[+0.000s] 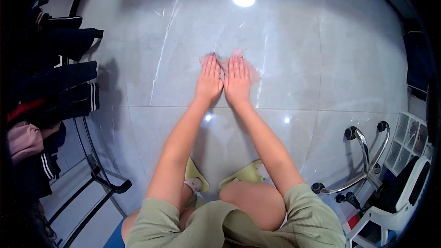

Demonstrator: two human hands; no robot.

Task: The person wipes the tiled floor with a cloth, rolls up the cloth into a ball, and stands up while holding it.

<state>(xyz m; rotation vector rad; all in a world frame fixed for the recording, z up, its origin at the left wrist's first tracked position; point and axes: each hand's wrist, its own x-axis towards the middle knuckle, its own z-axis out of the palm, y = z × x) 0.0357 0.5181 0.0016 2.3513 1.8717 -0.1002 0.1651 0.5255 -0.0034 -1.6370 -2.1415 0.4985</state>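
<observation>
Both of my hands lie flat, side by side, on a thin, crumpled, pinkish translucent sheet [253, 74] spread on the grey tiled floor [183, 27]. My left hand [210, 79] has its fingers stretched forward over the sheet's left part. Over the right part rests my right hand [237, 79], fingers straight and slightly apart. The thumbs are close together in the middle. Edges of the sheet show beyond the fingertips and to the right of my right hand. What lies under the palms is hidden.
Dark clothes [69, 76] hang on a black metal rack [108, 186] at the left. A chair with a chrome wheeled base [365, 174] stands at the right, beside clear plastic drawers [404, 140]. Yellow-green slippers [243, 174] are below my arms.
</observation>
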